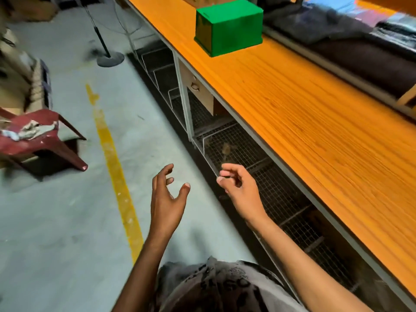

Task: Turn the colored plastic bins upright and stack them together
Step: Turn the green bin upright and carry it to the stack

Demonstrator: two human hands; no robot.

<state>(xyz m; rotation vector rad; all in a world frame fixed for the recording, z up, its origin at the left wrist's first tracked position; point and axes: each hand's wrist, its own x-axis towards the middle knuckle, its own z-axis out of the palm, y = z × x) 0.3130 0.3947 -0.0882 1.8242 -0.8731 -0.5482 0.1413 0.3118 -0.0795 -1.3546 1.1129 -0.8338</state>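
Green plastic bin (228,28) sits upside down on the orange wooden table (315,122), its closed base facing up and its rim flat against the tabletop, near the table's front edge at the far end of the head view. It is well apart from both hands, up and ahead of them. Left hand (165,197) hangs over the grey floor (67,221) beside a yellow line (112,158), fingers spread and curled, empty. Right hand (240,188) hovers in front of the wire mesh shelf (236,143) under the table, fingers loosely bent, thumb near the fingertips, gripping nothing. A maroon plastic chair (42,140) stands at the left.
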